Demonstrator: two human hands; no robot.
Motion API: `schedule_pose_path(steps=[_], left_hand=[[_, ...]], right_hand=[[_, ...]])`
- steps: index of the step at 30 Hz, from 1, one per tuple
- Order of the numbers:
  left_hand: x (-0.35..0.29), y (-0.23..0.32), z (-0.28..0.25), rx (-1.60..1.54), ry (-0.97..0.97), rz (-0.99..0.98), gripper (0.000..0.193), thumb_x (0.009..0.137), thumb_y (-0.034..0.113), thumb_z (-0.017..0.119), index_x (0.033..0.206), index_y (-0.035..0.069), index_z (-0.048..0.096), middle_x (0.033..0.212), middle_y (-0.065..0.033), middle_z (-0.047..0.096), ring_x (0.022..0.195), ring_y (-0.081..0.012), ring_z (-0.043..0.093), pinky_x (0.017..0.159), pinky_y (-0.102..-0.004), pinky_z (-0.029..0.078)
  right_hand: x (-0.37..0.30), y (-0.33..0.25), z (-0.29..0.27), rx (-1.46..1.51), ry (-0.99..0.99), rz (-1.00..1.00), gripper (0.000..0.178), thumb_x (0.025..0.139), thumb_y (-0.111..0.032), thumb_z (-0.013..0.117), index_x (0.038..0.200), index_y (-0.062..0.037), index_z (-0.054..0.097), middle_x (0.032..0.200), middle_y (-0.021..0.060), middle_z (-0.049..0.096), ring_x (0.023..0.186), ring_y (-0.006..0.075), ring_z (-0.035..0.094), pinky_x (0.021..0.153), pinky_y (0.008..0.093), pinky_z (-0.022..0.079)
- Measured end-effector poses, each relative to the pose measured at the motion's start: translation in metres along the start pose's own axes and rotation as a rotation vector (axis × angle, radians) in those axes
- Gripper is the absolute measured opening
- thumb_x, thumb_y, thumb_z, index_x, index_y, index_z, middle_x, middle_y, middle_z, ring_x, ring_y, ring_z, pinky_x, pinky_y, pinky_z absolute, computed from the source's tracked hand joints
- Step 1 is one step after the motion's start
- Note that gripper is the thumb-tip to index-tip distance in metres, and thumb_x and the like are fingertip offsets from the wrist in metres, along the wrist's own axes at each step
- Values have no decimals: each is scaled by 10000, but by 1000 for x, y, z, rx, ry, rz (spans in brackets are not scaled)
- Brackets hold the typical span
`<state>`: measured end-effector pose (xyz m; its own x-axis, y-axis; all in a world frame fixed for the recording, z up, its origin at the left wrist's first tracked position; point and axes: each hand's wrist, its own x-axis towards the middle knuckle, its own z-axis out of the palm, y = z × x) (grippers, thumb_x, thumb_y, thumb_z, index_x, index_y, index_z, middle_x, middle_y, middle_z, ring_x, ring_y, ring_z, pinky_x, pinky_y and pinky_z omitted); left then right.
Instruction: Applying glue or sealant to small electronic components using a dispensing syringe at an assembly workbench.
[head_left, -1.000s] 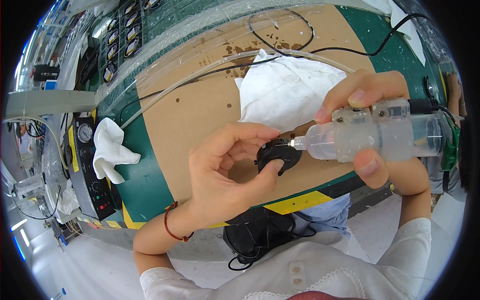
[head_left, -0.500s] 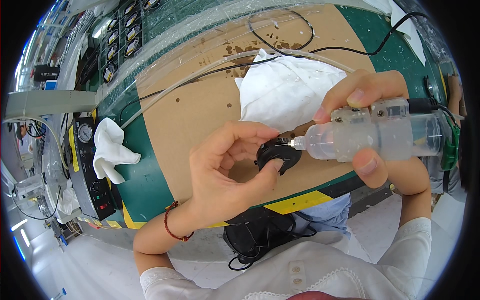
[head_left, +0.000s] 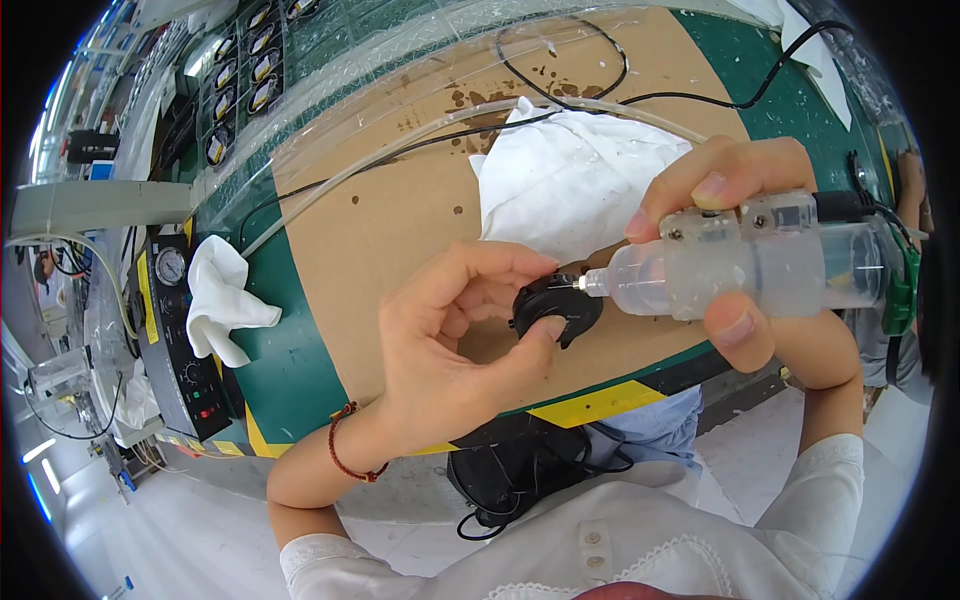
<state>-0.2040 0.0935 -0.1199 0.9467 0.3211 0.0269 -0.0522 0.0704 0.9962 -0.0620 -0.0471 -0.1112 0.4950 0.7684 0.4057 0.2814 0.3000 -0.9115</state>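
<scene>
My left hand (head_left: 450,345) pinches a small round black part (head_left: 563,312) between thumb and forefinger, above the brown cardboard sheet (head_left: 390,215). In my right hand (head_left: 735,240) lies a clear dispensing syringe (head_left: 690,265), held level with its narrow tip pointing left. The metal needle end meets the upper right edge of the black part; whether it touches or sits just over it is hard to tell. A black fitting and a green clamp (head_left: 903,290) sit at the syringe's rear end. Just beyond both hands is a crumpled white cloth (head_left: 575,175).
A black dispenser box with gauge and knobs (head_left: 180,330) stands at left, beside another white cloth (head_left: 228,300). Black cable (head_left: 700,98) and clear tubing (head_left: 370,165) cross the cardboard. Trays of round parts (head_left: 262,65) are at far left. Yellow-black tape (head_left: 600,402) marks the near edge.
Almost nothing differs. The syringe and the fingers of my right hand have shifted very slightly, while my left hand keeps the black part in place.
</scene>
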Motion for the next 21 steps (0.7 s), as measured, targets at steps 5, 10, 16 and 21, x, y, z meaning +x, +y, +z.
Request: schedule_pose_path(steps=[5, 10, 16, 21], left_hand=[[0, -1, 1, -4, 5, -2, 316, 632, -96, 595, 935, -56, 514, 883, -95, 557, 806, -121, 570, 714, -220, 457], [1, 0, 0, 31, -3, 17, 297, 633, -97, 593, 921, -60, 532, 866, -92, 543, 799, -128, 571, 708, -218, 459], [1, 1, -1, 46, -11, 18, 289, 636, -93, 592, 918, -59, 536, 856, -86, 542, 793, -126, 569, 702, -214, 456], [1, 2, -1, 78, -4, 23, 281, 642, -84, 595, 915, -46, 541, 841, -77, 554, 791, -117, 562, 719, -219, 435]], right_hand=[[2, -1, -2, -35, -45, -18, 471, 682, -376, 624, 964, -137, 332, 840, 122, 500, 722, 169, 525, 674, 278, 440], [0, 0, -1, -39, -8, -15, 466, 684, -374, 621, 963, -140, 330, 842, 122, 499, 721, 170, 524, 675, 283, 442], [0, -1, 0, -13, 4, -3, 464, 689, -379, 615, 964, -141, 327, 845, 121, 497, 731, 173, 526, 680, 286, 443], [-1, 0, -1, -14, -5, 2, 467, 688, -375, 617, 967, -140, 326, 845, 121, 498, 734, 174, 527, 684, 288, 443]])
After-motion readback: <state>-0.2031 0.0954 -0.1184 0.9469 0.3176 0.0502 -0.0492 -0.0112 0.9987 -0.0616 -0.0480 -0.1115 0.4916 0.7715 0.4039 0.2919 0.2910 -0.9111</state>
